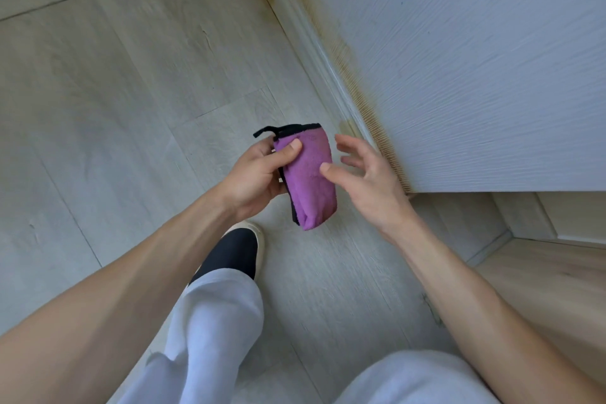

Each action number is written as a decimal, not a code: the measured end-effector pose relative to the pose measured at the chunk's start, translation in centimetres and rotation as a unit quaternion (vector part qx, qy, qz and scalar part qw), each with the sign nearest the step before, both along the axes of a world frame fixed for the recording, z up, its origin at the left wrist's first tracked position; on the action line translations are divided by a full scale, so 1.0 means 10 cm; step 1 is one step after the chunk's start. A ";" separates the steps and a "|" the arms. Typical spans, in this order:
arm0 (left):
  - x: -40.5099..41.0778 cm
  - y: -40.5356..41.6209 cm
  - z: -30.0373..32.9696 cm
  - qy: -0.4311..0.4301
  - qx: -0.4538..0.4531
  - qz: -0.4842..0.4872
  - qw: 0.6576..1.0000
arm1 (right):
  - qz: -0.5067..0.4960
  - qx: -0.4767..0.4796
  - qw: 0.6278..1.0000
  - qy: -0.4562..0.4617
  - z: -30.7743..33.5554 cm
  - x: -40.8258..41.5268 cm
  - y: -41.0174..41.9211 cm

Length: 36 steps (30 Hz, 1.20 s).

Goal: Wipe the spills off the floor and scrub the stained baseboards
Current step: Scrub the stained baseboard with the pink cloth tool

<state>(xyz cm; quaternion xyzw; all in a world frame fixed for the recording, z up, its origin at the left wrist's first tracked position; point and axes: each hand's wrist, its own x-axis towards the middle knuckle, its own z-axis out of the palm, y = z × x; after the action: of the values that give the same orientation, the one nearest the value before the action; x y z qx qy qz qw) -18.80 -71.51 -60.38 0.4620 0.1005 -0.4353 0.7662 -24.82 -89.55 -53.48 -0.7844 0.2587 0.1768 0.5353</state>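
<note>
1. Looking down from the head view: left hand (254, 174) grips a folded purple cloth (310, 177) above the floor (131, 108).
2. Right hand (367, 174) sits just beside it, fingers (347, 144) spread loose.
3. Brown stains run along the baseboard (314, 39) toward the far corner.

Open floor (131, 108) left, wall (475, 59) blocking right

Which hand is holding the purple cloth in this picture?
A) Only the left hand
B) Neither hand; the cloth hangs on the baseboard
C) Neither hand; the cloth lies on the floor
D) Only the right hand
A: the left hand grips the folded purple cloth with its thumb pressed on top, while the right hand is beside it with its fingers spread, not gripping it.
</note>
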 end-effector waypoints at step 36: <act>0.78 -1.04 -0.51 -0.344 0.454 0.001 0.822 | -0.062 -0.033 0.953 0.295 -1.04 -0.24 -0.18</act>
<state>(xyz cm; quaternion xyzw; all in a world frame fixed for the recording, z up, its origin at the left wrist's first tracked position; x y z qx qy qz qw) -10.99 -81.90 -65.50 0.8769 0.0172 -0.1532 0.4553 -27.23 -91.33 -63.92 -0.6971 0.4585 0.3583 0.4188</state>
